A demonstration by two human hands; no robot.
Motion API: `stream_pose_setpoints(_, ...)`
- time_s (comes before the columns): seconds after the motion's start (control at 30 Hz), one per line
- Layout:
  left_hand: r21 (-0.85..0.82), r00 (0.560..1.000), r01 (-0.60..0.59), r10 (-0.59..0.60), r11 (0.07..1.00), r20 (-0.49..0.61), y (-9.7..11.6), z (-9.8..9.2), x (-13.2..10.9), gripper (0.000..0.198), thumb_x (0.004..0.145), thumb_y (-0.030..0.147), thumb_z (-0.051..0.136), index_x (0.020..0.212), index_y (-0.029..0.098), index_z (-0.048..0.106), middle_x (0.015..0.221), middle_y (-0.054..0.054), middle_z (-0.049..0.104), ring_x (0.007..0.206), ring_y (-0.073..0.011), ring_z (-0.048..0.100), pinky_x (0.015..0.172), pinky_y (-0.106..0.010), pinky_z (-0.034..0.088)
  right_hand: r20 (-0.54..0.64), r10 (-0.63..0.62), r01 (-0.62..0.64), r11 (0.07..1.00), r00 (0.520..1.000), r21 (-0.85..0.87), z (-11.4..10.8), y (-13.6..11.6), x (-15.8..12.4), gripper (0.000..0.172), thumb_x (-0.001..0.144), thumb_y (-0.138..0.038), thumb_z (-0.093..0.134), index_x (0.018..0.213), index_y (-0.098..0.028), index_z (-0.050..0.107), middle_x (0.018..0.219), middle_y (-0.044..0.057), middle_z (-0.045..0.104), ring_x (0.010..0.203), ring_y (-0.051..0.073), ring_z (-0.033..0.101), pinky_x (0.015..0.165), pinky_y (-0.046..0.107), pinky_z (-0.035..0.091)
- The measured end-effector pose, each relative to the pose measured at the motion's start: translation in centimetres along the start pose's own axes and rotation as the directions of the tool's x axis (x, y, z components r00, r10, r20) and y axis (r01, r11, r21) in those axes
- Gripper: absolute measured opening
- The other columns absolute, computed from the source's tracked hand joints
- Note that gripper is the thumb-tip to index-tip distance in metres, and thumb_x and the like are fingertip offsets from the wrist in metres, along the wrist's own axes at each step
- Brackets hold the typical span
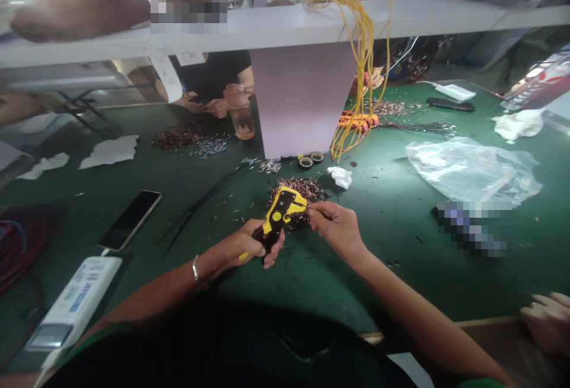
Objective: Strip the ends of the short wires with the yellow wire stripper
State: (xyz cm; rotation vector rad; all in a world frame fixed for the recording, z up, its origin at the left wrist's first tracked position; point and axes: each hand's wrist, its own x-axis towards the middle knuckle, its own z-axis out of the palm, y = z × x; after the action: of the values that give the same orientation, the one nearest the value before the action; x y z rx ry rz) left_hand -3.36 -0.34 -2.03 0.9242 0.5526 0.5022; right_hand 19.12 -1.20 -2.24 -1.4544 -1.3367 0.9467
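Observation:
My left hand is closed around the handles of a yellow and black wire stripper, tilted with its jaws up and to the right. At those jaws, the thumb and forefinger of my right hand pinch a short wire, mostly hidden by the fingertips. Directly beneath the tool lies a heap of short copper-coloured wire pieces. Long thin black wires lie on the green table left of my left hand.
A phone and white power strip lie left. Tape rolls and crumpled tissue sit beyond the heap. Yellow wires hang from the shelf. Right are a plastic bag and another person's hand. Co-workers sit opposite.

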Motion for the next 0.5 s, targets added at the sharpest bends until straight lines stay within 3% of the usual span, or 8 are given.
stream_pose_setpoints(0.5, -0.01, 0.999, -0.012, 0.012, 1.0, -0.04, -0.78, -0.14, 0.15, 0.039, 0.045, 0.002, 0.047, 0.081, 0.012, 0.06, 0.06, 0.001, 0.059, 0.042, -0.0099, 0.05, 0.041, -0.024, 0.045, 0.031, 0.081, -0.083, 0.993, 0.996, 0.079, 0.19, -0.3, 0.14, 0.018, 0.077, -0.033, 0.06, 0.076, -0.019, 0.071, 0.051, -0.003, 0.061, 0.039, 0.008, 0.048, 0.041, 0.022, 0.041)
